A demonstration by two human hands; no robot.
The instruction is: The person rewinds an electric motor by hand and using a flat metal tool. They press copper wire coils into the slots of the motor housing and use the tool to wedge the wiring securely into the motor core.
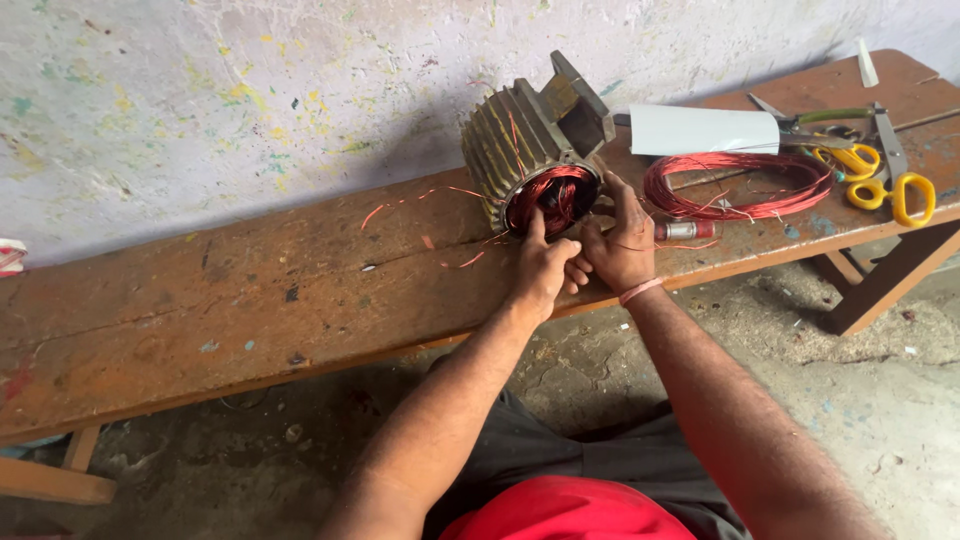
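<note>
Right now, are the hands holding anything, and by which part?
Both hands, left and right, press on the motor stator at its open front, fingers at the red copper winding. Neither hand plainly grips it.

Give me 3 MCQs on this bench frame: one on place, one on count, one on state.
1. Where does the loose coil of red wire lie?
A. On the floor
B. On the bench, right of the motor stator
C. Inside the stator

2. How many pairs of yellow-handled scissors are on the wooden bench?
A. None
B. Two
C. Five

3. What is the left hand doing?
A. Pressing a finger to the red winding at the mouth of the motor stator
B. Holding scissors
C. Resting on the floor

Answers:
1 B, the coil sits on the boards beside the stator.
2 B, two yellow-handled pairs lie at the right end.
3 A, its finger touches the winding, with the right hand beside it.
</note>
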